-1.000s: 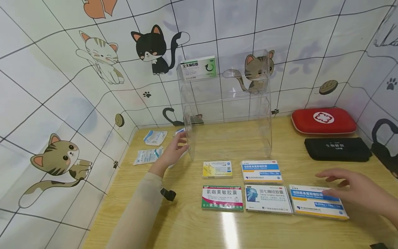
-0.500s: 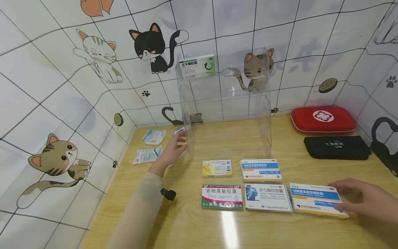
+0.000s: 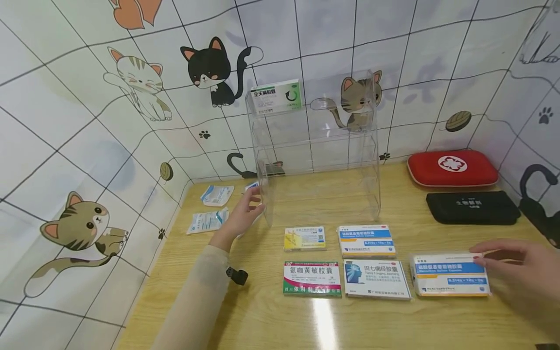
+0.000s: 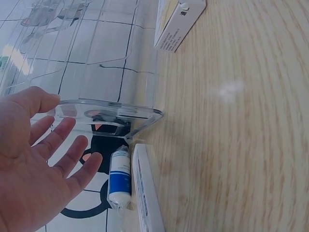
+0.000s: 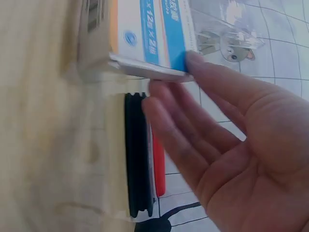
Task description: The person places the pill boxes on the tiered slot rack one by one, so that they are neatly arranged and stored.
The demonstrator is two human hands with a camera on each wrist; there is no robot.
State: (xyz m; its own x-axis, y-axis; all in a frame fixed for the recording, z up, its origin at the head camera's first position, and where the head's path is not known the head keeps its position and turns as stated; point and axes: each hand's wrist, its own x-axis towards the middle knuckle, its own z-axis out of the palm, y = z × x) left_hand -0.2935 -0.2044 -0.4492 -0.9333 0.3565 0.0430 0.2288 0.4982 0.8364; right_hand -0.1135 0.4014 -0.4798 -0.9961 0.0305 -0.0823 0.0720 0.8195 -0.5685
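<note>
My right hand [image 3: 518,267] pinches the right end of a blue-and-white medicine box [image 3: 450,279]. The right wrist view has the thumb on the printed face and fingers at the back of this box [image 5: 149,34]. It is tilted up, its far edge raised. At the left side of a clear acrylic display rack [image 3: 321,194], my left hand [image 3: 242,214] has its fingers loosely spread. In the left wrist view the thumb of this hand [image 4: 38,169] lies at the rack's edge; whether it presses is unclear. A green-and-white medicine box [image 3: 276,98] stands on the rack's top tier, at the left.
Before the rack lie a yellow box [image 3: 305,238], another blue-and-white box [image 3: 366,241], a green-and-pink box [image 3: 312,278] and a white box [image 3: 377,279]. A red case [image 3: 452,168] and black pouch [image 3: 472,207] lie right; small packets [image 3: 209,220] lie left.
My right hand has come to the box at the right, taken hold of its end and tilted its far side up. The left hand stays beside the rack.
</note>
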